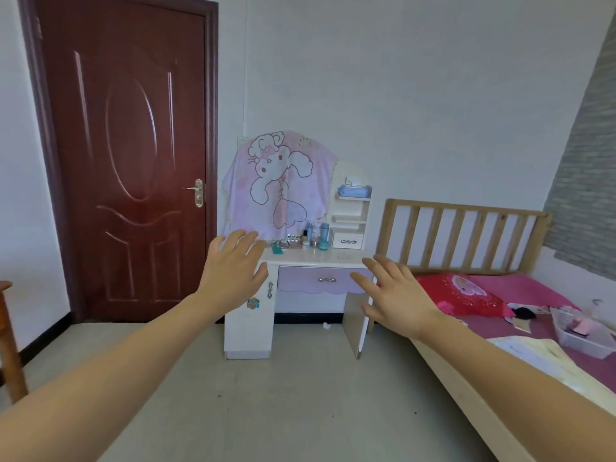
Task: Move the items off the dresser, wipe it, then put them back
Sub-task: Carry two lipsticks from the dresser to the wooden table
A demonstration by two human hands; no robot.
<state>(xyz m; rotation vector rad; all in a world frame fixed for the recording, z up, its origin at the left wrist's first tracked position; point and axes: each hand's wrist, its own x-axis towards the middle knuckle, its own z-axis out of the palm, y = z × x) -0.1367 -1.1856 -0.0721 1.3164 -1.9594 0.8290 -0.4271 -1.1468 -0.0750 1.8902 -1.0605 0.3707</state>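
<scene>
Both hands, left hand (230,275) and right hand (396,300), spread empty before dresser (320,258).

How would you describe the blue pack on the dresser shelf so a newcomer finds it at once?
Find the white dresser between the dark red door and the bed. On its right side stands a small shelf tower; the blue pack lies on its top shelf. It is flat and alone, while the bottles stand on the dresser top below.

White dresser (328,259) top w/ blue bottles (324,235), sm. jars (305,244), teal item (277,249) at rear.
</scene>
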